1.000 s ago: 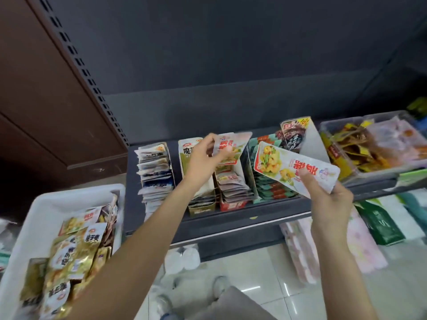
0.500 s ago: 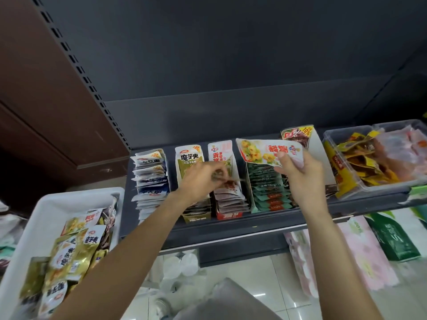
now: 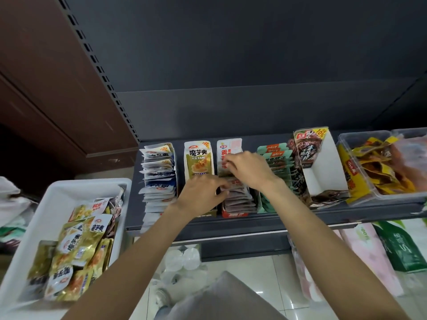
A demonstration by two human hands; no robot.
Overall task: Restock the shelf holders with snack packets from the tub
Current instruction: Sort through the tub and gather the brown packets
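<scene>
Shelf: a dark grey metal shelf [image 3: 265, 224] is carrying a row of upright cardboard holders [image 3: 323, 162] along its front edge.
Room: a glossy pale tiled floor [image 3: 261, 269] is lying below; a brown panelled wall [image 3: 46, 88] is standing to the left.
Tub: a white plastic tub [image 3: 55, 197] of gold snack packets [image 3: 76, 248] is sitting off the shelf's left end.
Left hand [image 3: 198, 197]: fingers are curling round packets in the red-fronted holder [image 3: 235, 213].
Right hand [image 3: 249, 169]: fingers are pinching packets in the same holder, further back.
</scene>
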